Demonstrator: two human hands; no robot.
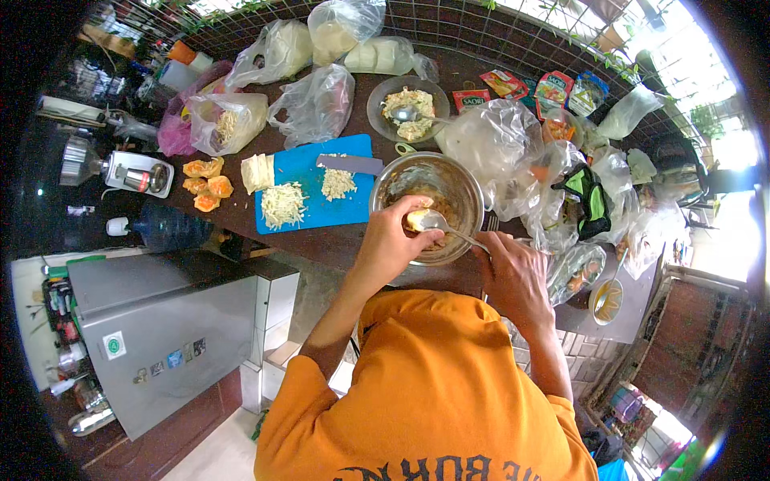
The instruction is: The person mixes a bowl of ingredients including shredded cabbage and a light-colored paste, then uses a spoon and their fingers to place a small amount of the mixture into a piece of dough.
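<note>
Over the steel mixing bowl [394,180], my left hand [394,237] holds a small pale yellowish food piece [415,220] in its fingers. My right hand [517,270] grips the handle of a metal spoon [434,222], whose bowl end touches that piece. Brownish mixture coats the inside of the mixing bowl. Left of it lies a blue cutting board [313,207] with shredded white vegetable [284,205], a finely chopped pale heap [338,184] and a knife with a greyish blade [352,163]. A white block [258,173] rests at the board's left edge. Several orange-filled pieces [207,183] sit farther left.
Behind the mixing bowl, a glass bowl [376,111] holds a vegetable mixture and a spoon. Plastic bags [493,147] crowd the right side, with a black-and-green item [586,201] on them. A small bowl [606,302] stands at far right. A kitchen scale [139,174] is at left.
</note>
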